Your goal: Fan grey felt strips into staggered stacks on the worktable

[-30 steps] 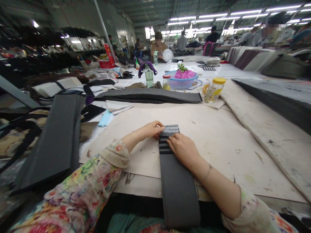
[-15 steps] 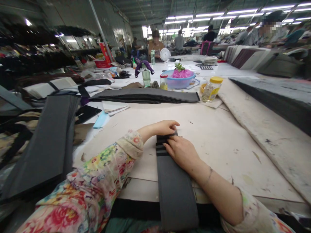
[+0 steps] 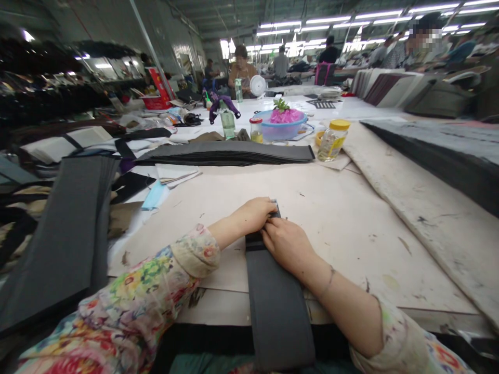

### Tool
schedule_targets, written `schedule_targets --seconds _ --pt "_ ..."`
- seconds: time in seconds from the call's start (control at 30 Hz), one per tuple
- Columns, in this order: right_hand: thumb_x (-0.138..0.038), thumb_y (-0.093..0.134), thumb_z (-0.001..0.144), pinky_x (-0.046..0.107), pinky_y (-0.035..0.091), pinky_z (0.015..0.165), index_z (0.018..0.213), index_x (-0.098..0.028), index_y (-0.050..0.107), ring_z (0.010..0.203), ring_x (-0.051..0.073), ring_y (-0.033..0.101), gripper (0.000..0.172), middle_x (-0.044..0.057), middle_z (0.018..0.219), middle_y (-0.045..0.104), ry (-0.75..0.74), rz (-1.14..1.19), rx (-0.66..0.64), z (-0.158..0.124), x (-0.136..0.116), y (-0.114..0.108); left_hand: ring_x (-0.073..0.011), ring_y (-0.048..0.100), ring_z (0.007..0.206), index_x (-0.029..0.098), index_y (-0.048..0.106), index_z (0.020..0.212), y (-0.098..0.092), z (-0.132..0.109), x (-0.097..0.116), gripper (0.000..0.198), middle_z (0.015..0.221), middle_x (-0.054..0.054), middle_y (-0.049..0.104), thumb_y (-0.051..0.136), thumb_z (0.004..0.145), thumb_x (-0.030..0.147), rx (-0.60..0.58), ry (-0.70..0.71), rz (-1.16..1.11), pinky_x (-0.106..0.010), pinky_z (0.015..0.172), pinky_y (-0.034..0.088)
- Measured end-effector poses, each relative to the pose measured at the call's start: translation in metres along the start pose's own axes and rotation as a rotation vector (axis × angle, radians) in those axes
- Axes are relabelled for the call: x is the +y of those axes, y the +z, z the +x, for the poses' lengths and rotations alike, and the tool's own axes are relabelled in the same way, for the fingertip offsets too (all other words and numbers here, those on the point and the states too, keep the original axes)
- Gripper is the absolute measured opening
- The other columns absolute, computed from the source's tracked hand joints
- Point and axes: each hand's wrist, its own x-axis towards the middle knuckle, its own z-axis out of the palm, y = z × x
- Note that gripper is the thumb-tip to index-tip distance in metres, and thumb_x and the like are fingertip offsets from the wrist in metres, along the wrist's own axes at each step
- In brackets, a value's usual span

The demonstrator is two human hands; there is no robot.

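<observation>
A long dark grey fabric strip (image 3: pixel 277 306) lies on the pale work surface and runs from its far end toward my body, over the near edge. A black band crosses it just in front of my hands. At the far end, my left hand (image 3: pixel 258 214) has its fingers curled onto a small dark part of the strip. Against it sits my right hand (image 3: pixel 290 243), fingers bent and closed on the strip's far end. The two hands touch, and their fingertips are mostly hidden.
Stacked grey strips (image 3: pixel 234 154) lie beyond my hands, and another pile (image 3: pixel 58 223) stands at left. A yellow-lidded jar (image 3: pixel 333 141), a blue basin (image 3: pixel 283 128) and a bottle (image 3: pixel 228 124) are at the back. A thick board edge (image 3: pixel 413 223) borders the right. Several people are farther off.
My left hand has come down onto the strip's far end, its fingers now curled. The right fingers have drawn in beside it. Several black bands seen before are now mostly covered.
</observation>
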Motion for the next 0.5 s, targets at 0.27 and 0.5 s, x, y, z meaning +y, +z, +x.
schedule_targets --seconds 0.27,0.5 --pt "-0.017 0.039 0.085 0.027 0.040 0.079 0.090 -0.013 0.060 0.086 0.017 0.056 0.022 0.009 0.091 0.063 -0.003 -0.012 -0.001 -0.001 0.001 0.000 -0.0182 0.053 0.086 0.014 0.063 0.092 0.009 -0.009 -0.003 0.023 0.088 -0.007 0.059 0.041 0.085 0.014 0.056 0.134 0.010 -0.028 0.079 0.041" --pt "-0.020 0.038 0.087 0.028 0.040 0.076 0.095 -0.016 0.057 0.083 0.018 0.055 0.021 0.006 0.088 0.062 -0.002 -0.014 0.023 0.006 0.007 -0.002 -0.0167 0.054 0.089 0.015 0.062 0.098 0.005 -0.030 -0.027 0.022 0.090 -0.005 0.060 0.053 0.078 0.014 0.122 -0.055 -0.162 -0.026 0.083 0.042"
